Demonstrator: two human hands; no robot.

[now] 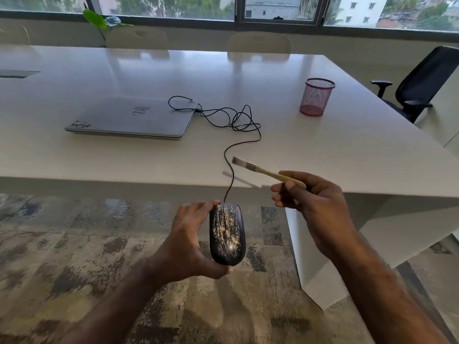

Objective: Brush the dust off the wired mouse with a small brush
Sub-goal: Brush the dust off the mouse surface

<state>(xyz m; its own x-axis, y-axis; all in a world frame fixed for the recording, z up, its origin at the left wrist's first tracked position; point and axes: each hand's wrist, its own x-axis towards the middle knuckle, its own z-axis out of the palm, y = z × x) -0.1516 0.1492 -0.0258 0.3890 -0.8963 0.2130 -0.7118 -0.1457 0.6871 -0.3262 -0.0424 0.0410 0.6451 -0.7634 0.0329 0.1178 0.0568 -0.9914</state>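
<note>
A black wired mouse (pixel 227 234), speckled with pale dust, is held in the air below the table's front edge. My left hand (pixel 191 242) grips it from the left side and underneath, thumb at its near end. Its black cable (pixel 233 125) runs up over the table edge in loose loops to a closed grey laptop (pixel 131 117). My right hand (pixel 315 202) pinches the wooden handle of a small flat brush (pixel 260 170). The bristles point up and left, clear of the mouse and above the table edge.
The white table (pixel 323 150) spans the view. A red mesh pen cup (pixel 316 96) stands at the right. A black office chair (pixel 419 83) is beyond the right corner, pale chairs along the far side. Patterned carpet (pixel 87 256) lies below.
</note>
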